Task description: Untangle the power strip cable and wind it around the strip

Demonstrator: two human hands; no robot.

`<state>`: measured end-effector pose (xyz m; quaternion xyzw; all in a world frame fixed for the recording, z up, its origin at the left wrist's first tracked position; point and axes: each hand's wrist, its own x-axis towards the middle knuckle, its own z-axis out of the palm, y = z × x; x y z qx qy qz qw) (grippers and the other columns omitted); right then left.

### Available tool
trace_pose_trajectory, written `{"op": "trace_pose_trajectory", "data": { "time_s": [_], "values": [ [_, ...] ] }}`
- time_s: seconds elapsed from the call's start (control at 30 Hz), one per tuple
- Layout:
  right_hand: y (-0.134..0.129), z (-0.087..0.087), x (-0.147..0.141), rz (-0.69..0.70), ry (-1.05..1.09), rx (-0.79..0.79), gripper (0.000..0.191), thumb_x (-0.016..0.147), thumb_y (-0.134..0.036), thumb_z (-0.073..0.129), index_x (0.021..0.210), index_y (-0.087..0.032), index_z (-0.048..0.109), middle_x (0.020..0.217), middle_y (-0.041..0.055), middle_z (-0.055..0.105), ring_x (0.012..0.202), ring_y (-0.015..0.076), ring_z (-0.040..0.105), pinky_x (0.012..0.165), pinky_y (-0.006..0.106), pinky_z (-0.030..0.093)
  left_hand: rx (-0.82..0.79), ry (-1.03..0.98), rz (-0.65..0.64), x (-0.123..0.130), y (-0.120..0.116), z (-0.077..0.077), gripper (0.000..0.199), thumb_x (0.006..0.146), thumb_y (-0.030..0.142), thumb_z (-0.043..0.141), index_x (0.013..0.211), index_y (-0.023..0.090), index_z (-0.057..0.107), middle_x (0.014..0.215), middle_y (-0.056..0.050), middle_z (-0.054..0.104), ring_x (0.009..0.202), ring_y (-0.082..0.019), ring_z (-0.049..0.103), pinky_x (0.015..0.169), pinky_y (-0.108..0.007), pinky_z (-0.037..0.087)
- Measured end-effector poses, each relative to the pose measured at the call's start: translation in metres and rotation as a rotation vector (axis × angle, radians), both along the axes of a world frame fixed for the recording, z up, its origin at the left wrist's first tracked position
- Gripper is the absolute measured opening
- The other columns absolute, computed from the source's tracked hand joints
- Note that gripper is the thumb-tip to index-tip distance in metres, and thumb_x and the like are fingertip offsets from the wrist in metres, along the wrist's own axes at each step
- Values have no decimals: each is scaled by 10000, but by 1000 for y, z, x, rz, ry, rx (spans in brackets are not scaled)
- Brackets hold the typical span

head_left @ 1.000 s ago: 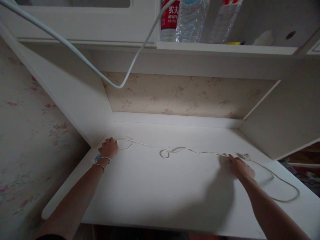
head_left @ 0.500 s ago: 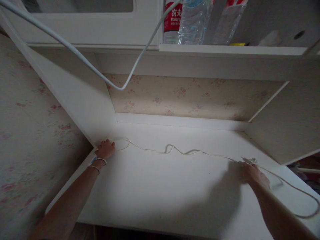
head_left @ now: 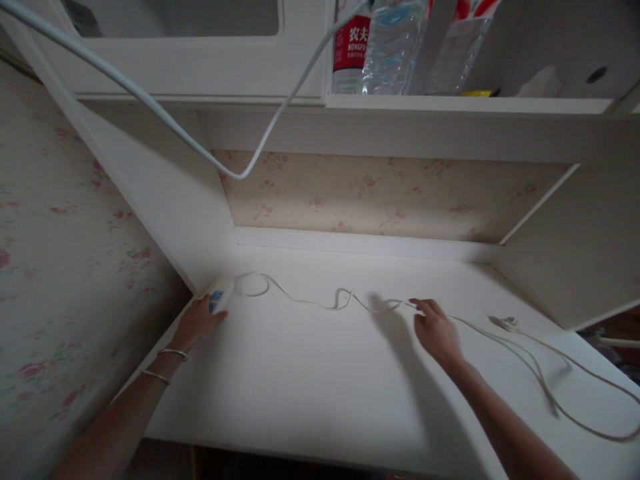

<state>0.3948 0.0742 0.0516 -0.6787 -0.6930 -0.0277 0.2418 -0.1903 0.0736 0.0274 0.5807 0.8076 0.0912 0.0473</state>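
Note:
A thin white cord (head_left: pixel 310 304) runs across the white desktop (head_left: pixel 310 373), with a small loop at its left and wide loops at the right. At the desk's left corner, my left hand (head_left: pixel 197 321) has its fingers around the near side of a white power strip (head_left: pixel 225 293) with blue parts. Right of centre, my right hand (head_left: pixel 435 327) pinches the cord between thumb and fingers. A white plug (head_left: pixel 509 323) lies on the desk to the right of that hand.
A thick white cable (head_left: pixel 240 175) hangs across the upper left view, close to the camera. Above the desk, a shelf (head_left: pixel 465 104) holds plastic bottles (head_left: pixel 390 53). Side panels stand at left and right, and floral wallpaper (head_left: pixel 370 193) covers the back.
My right hand has moved left along the cord, away from the plug. My left hand has shifted slightly down and left, uncovering the power strip. More cord now lies looped at the right.

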Motion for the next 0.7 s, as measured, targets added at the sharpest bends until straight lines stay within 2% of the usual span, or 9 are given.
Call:
{"op": "trace_pose_trajectory", "data": {
  "time_s": [0.07, 0.13, 0.2, 0.3, 0.37, 0.43, 0.53, 0.6, 0.7],
  "values": [
    [-12, 2, -59, 317, 120, -15, 379, 832, -116, 386, 1135, -225, 584, 1121, 60, 592, 935, 177, 607, 808, 294, 493, -18, -2, 32, 5, -3, 2, 748, 747, 454, 571, 1355, 56, 391, 1298, -219, 497, 1161, -340, 511, 954, -418, 416],
    [-24, 2, -114, 531, 253, -39, 404, 828, -96, 383, 1171, -223, 556, 1139, 67, 580, 1002, 178, 582, 883, 324, 486, -22, -69, 84, 17, -7, 9, 729, 727, 426, 597, 1339, 69, 422, 1298, -213, 499, 1158, -352, 511, 942, -436, 423],
    [-34, 3, -159, 659, 331, -35, 463, 814, -94, 419, 1250, -226, 503, 1207, 83, 539, 1125, 197, 517, 967, 366, 451, 0, -241, 116, 35, -17, 20, 688, 713, 425, 621, 1292, 80, 484, 1278, -201, 520, 1143, -353, 523, 924, -439, 437],
    [-41, 15, -206, 717, 353, 47, 552, 809, -104, 451, 1346, -227, 410, 1329, 114, 454, 1241, 235, 418, 1038, 447, 385, -13, -736, 133, 67, -42, 38, 607, 733, 422, 616, 1273, 163, 515, 1134, -116, 625, 963, -284, 622, 812, -391, 496],
    [-38, 29, -225, 726, 304, 115, 615, 806, -111, 463, 1399, -222, 345, 1410, 127, 379, 1308, 264, 340, 1071, 505, 320, -47, -1041, 120, 89, -64, 51, 584, 733, 384, 619, 1276, 198, 511, 1049, -81, 654, 874, -251, 644, 729, -355, 510],
    [-31, 41, -236, 753, 222, 145, 678, 787, -103, 473, 1432, -221, 300, 1478, 119, 298, 1372, 287, 235, 1109, 559, 205, -22, -1194, 116, 109, -86, 63, 621, 688, 314, 657, 1280, 210, 499, 1030, -64, 650, 851, -231, 640, 701, -321, 499],
    [-16, 46, -244, 804, 174, 80, 776, 748, -96, 492, 1468, -205, 224, 1516, 108, 240, 1409, 286, 144, 1129, 581, 71, -28, -1433, -47, 134, -114, 79, 660, 673, 270, 677, 1299, 228, 470, 1021, -44, 644, 836, -202, 624, 696, -291, 484],
    [-8, 39, -247, 810, 253, 10, 792, 752, -110, 491, 1476, -192, 180, 1506, 111, 262, 1400, 257, 180, 1137, 547, 103, -32, -1552, -129, 145, -127, 86, 636, 674, 266, 680, 1278, 223, 484, 959, -37, 646, 805, -182, 612, 689, -271, 470],
    [-2, 23, -249, 740, 434, -56, 728, 812, -173, 500, 1467, -180, 183, 1465, 127, 328, 1355, 229, 288, 1110, 459, 245, -7, -1743, -147, 157, -136, 92, 551, 689, 306, 661, 1214, 207, 524, 959, -60, 638, 771, -174, 609, 655, -264, 465]
  ]
}}
